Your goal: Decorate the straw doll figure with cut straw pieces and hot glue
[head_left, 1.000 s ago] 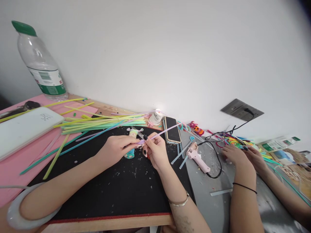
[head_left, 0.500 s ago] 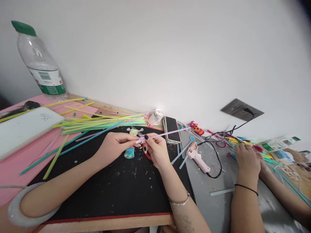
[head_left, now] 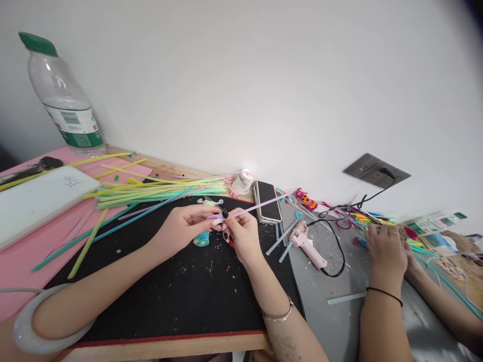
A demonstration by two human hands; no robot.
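A lilac pipe cleaner [head_left: 264,204] runs between my two hands above the black mat [head_left: 169,296], its long free end pointing right and slightly up. My right hand [head_left: 244,235] pinches it between thumb and fingers. At its short left end, the fingertips of my left hand [head_left: 184,226] are closed on it; part of that end is hidden. Behind and below the hands lies a small fuzzy figure with a teal lower part [head_left: 202,239], partly covered by my left hand. A bit of red handle [head_left: 231,243] shows beside my right hand.
Yellow, green and blue pipe cleaners [head_left: 151,193] lie at the left back near a white power bank [head_left: 45,201] and a bottle [head_left: 71,100]. Right of the mat are a phone [head_left: 268,201] and a corded glue gun [head_left: 307,246]. Another person's hands [head_left: 388,246] work farther right.
My left fingers have spread a little and shifted slightly at the short end of the pipe cleaner. Its free end has drawn slightly left. The other person's hands have moved slightly.
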